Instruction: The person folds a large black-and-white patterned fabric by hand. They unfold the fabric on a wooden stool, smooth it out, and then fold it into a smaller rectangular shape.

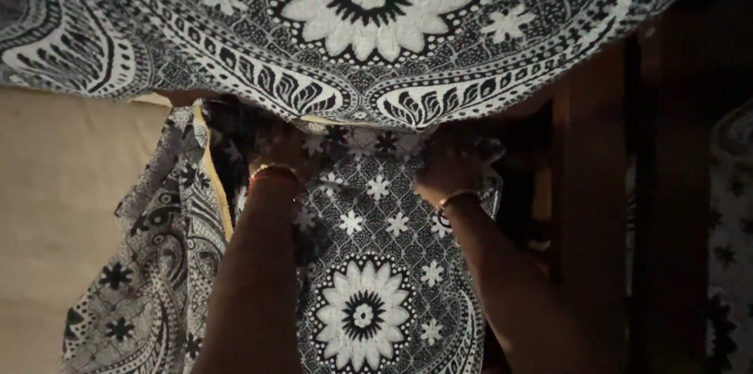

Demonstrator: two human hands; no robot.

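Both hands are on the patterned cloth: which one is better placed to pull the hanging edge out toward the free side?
Probably the left hand: it grips the black-and-white cloth beside the loose yellow-edged fold. The right hand grips nearer the dark wooden frame.

The fingers of the left hand (276,156) and right hand (447,166) are being swallowed by shadow under the patterned cloth (369,44), whose far spread is being cut off by the frame; both grips cannot be told.

Light: dim, warm; brightest on the cloth (369,21) above the hands.
Shadow: deep right of the right hand (447,166).
Focus: soft, slightly grainy.
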